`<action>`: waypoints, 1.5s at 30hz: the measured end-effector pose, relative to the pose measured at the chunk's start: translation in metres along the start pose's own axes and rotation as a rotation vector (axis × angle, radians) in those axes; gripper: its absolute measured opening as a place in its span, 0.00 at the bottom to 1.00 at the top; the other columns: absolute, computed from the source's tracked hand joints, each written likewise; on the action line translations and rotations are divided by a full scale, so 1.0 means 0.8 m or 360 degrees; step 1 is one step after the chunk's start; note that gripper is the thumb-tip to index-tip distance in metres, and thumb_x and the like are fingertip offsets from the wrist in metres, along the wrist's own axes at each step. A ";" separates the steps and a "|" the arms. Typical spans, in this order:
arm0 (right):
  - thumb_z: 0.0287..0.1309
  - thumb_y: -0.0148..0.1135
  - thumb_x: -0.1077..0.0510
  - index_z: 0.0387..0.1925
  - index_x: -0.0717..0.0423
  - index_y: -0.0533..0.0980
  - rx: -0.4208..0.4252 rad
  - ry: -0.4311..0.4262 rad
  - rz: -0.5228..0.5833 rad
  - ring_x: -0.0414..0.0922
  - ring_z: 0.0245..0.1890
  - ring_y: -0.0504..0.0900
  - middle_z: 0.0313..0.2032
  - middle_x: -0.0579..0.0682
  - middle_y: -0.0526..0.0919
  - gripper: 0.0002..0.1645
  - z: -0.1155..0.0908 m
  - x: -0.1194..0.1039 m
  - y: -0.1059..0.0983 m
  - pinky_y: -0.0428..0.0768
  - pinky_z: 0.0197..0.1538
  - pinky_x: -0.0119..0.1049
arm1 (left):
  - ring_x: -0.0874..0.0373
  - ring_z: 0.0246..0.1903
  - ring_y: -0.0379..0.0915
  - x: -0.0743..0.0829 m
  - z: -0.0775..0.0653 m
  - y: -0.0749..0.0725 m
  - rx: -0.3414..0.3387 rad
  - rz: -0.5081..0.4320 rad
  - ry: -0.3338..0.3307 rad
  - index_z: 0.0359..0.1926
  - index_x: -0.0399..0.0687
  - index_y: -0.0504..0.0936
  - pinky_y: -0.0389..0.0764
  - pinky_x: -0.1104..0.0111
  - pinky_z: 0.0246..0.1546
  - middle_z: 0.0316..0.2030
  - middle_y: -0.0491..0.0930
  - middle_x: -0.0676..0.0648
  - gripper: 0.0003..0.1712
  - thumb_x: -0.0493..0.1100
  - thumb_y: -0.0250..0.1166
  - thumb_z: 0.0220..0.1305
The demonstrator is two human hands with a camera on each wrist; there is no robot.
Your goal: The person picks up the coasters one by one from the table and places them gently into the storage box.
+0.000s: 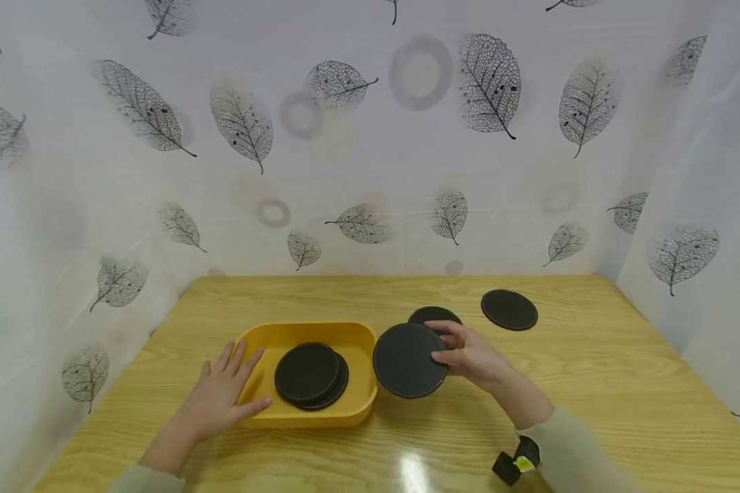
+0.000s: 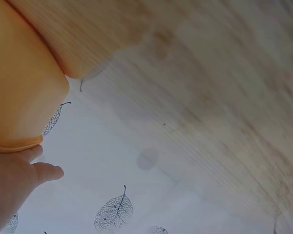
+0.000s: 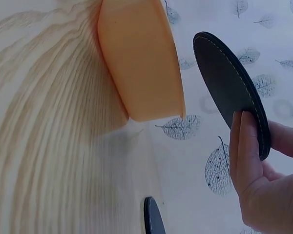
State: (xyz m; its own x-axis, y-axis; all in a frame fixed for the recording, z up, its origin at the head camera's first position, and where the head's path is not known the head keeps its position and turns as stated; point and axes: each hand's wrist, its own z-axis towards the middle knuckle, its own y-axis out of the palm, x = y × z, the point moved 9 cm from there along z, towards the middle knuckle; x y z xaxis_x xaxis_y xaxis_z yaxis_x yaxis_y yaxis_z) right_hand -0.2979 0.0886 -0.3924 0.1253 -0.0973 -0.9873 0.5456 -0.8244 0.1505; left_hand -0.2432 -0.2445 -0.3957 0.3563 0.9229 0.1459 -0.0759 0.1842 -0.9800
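My right hand (image 1: 473, 356) pinches a round black coaster (image 1: 409, 361) by its right edge, thumb on the near face. In the right wrist view this coaster (image 3: 229, 83) is tilted up above the table, its stitched rim showing. A yellow tray (image 1: 364, 342) stands just left of it. Inside the tray lies a small overlapping stack of black coasters (image 1: 308, 372). My left hand (image 1: 216, 397) rests with spread fingers over the tray's left rim. In the left wrist view its thumb and a finger show beside the tray wall (image 2: 29, 83).
One black coaster (image 1: 434, 314) lies on the wooden table (image 1: 592, 383) behind my right hand, partly hidden. Another coaster (image 1: 509, 309) lies farther back to the right. A white curtain (image 1: 370, 150) with leaf prints hangs behind the table and along its sides.
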 end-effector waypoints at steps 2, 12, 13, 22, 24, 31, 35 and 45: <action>0.53 0.55 0.70 0.63 0.71 0.48 -0.0006 -0.0003 0.0034 0.47 0.36 0.79 0.42 0.56 0.74 0.39 0.006 -0.001 0.007 0.78 0.38 0.41 | 0.36 0.62 0.36 0.000 0.000 -0.001 0.0005 0.0004 0.0001 0.64 0.39 0.57 0.46 0.33 0.47 0.63 0.45 0.29 0.45 0.64 0.55 0.54; 0.54 0.53 0.71 0.63 0.67 0.50 0.0046 -0.0002 0.0134 0.45 0.34 0.79 0.42 0.58 0.72 0.37 0.037 -0.004 0.039 0.77 0.38 0.39 | 0.35 0.62 0.36 0.000 -0.001 -0.003 0.0004 -0.0003 -0.0008 0.64 0.41 0.57 0.45 0.33 0.47 0.63 0.43 0.27 0.46 0.64 0.56 0.53; 0.54 0.53 0.71 0.63 0.66 0.51 0.0050 -0.0003 0.0134 0.45 0.34 0.79 0.43 0.58 0.72 0.36 0.040 -0.004 0.042 0.77 0.37 0.38 | 0.35 0.62 0.36 0.000 -0.001 -0.003 0.0006 0.0002 -0.0006 0.64 0.41 0.57 0.46 0.33 0.47 0.63 0.43 0.27 0.46 0.64 0.55 0.53; 0.55 0.53 0.70 0.63 0.62 0.54 0.0088 0.0043 0.0179 0.43 0.31 0.79 0.43 0.59 0.71 0.35 0.066 0.003 0.070 0.78 0.36 0.37 | 0.35 0.62 0.36 0.000 0.000 0.001 -0.0009 0.0001 -0.0016 0.64 0.41 0.57 0.45 0.33 0.47 0.62 0.43 0.26 0.46 0.65 0.55 0.53; 0.55 0.54 0.70 0.63 0.62 0.54 0.0086 0.0046 0.0166 0.43 0.31 0.79 0.43 0.59 0.71 0.34 0.071 0.004 0.077 0.78 0.37 0.37 | 0.35 0.62 0.37 -0.001 0.001 0.002 -0.0010 0.0006 -0.0019 0.65 0.41 0.57 0.45 0.33 0.47 0.62 0.43 0.26 0.46 0.65 0.55 0.53; 0.55 0.54 0.69 0.62 0.61 0.56 0.0073 0.0032 0.0125 0.43 0.30 0.79 0.43 0.60 0.72 0.33 0.088 0.007 0.097 0.78 0.36 0.37 | 0.35 0.62 0.37 -0.002 0.000 0.001 -0.0014 0.0000 -0.0031 0.65 0.42 0.57 0.45 0.33 0.47 0.63 0.43 0.27 0.46 0.65 0.55 0.53; 0.54 0.54 0.70 0.62 0.63 0.56 0.0092 0.0025 0.0134 0.44 0.30 0.79 0.43 0.61 0.72 0.33 0.095 0.010 0.104 0.78 0.36 0.37 | 0.35 0.62 0.37 -0.001 0.001 0.000 -0.0026 0.0002 -0.0036 0.65 0.41 0.57 0.45 0.33 0.47 0.63 0.43 0.27 0.46 0.65 0.55 0.53; 0.54 0.55 0.69 0.62 0.63 0.56 0.0169 0.0081 0.0125 0.45 0.32 0.79 0.47 0.62 0.71 0.34 0.103 0.015 0.114 0.78 0.37 0.39 | 0.35 0.62 0.38 0.003 0.000 -0.003 0.0007 0.0043 -0.0017 0.64 0.42 0.58 0.47 0.33 0.47 0.62 0.45 0.26 0.46 0.65 0.55 0.52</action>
State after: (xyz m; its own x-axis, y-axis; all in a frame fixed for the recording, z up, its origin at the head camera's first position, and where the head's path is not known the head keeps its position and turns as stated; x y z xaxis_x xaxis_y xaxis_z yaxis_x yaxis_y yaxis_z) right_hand -0.3146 -0.0339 -0.3943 0.2073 -0.1378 -0.9685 0.4420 -0.8700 0.2184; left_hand -0.2421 -0.2424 -0.3930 0.3442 0.9311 0.1210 -0.0893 0.1608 -0.9829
